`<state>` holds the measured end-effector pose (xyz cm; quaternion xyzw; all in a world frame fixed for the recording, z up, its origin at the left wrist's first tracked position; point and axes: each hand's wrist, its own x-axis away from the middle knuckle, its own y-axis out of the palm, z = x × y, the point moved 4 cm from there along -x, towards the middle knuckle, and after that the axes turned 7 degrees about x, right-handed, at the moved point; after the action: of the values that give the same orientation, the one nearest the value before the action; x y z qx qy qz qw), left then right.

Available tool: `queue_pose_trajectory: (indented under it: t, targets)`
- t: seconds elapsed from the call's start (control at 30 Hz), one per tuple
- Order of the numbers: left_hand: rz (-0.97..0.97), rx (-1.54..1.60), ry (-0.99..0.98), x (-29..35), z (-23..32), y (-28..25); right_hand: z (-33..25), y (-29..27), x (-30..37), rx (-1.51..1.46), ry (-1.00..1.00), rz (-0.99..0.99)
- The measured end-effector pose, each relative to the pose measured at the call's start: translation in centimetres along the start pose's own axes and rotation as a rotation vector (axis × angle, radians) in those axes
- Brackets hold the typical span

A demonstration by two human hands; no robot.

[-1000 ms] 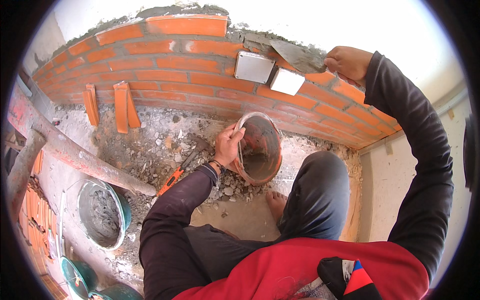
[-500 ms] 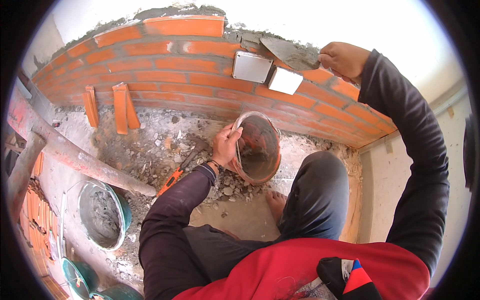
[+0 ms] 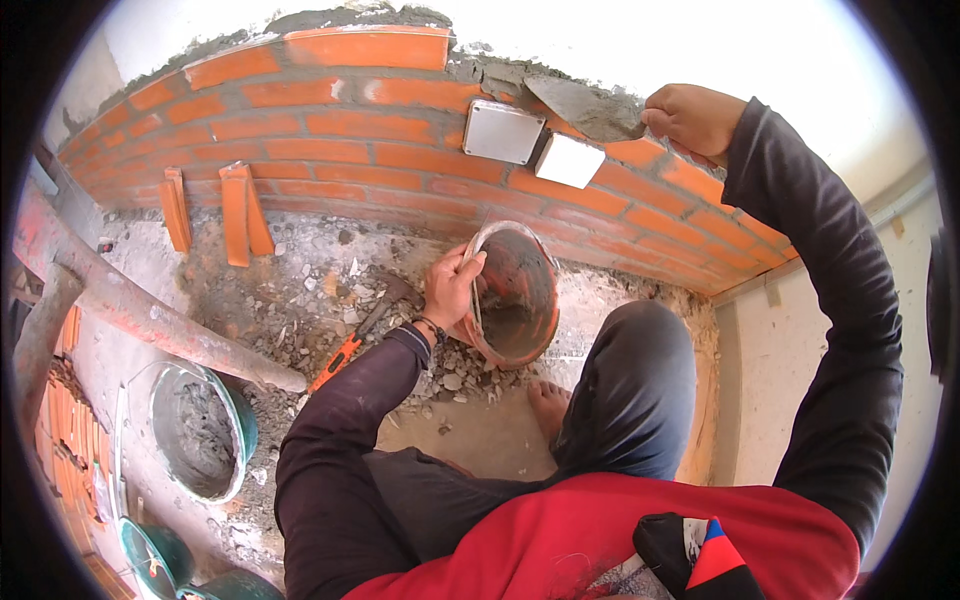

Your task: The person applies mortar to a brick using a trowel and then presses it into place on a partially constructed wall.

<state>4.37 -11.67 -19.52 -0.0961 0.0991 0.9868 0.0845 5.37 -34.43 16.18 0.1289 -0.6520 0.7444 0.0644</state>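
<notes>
My left hand (image 3: 452, 288) grips the rim of an orange bucket (image 3: 520, 310) with wet grey mortar inside, tilted on the rubble-strewn floor. My right hand (image 3: 693, 118) is raised to the top of a low orange brick wall (image 3: 330, 130) and holds a trowel (image 3: 590, 105) loaded with mortar, its blade lying over the top course. Two pale square boxes (image 3: 503, 132) are set into the wall just below the trowel. My bent knee (image 3: 635, 390) and bare foot (image 3: 548, 405) are beside the bucket.
Two loose bricks (image 3: 240, 212) lean against the wall at left. An orange-handled hammer (image 3: 360, 335) lies on the rubble. A rusty pipe (image 3: 150, 318) crosses the left side, with a green mortar bucket (image 3: 200, 430) below it and stacked bricks (image 3: 60, 420) at far left.
My right hand has carried the trowel of mortar leftward and up along the top of the wall. My left hand stays on the bucket rim.
</notes>
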Motion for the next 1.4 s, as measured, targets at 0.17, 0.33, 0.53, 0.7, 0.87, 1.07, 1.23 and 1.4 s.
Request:
queue_pose_trajectory:
  t: [0.17,0.33,0.53,0.7,0.87,1.07,1.23,1.4]
  targets:
    - [-0.031,0.004,0.040,0.3,0.0,0.2,1.6,-0.1,0.9,0.051,0.012,-0.003]
    - [0.001,-0.015,0.042,0.2,0.5,-0.4,3.7,3.6,3.1,-0.243,0.011,0.141]
    - [0.011,-0.012,0.029,0.2,0.5,-0.2,-1.2,11.7,-0.4,-0.238,-0.172,0.469]
    - [-0.013,-0.086,0.074,0.4,0.4,-0.1,-3.0,14.0,-4.2,-0.191,-0.008,0.532]
    - [0.022,0.020,0.014,0.7,0.1,-0.6,1.1,14.1,-2.2,-0.191,-0.049,0.583]
    - [0.041,0.002,0.003,0.2,-0.2,-1.2,5.5,14.2,-0.5,-0.148,-0.043,0.518]
    - [0.037,0.012,0.030,0.5,-0.2,-0.5,8.9,14.7,2.4,-0.128,-0.008,0.553]
    - [0.051,-0.014,0.018,0.4,-0.2,-1.3,5.3,13.2,3.6,-0.116,0.089,0.628]
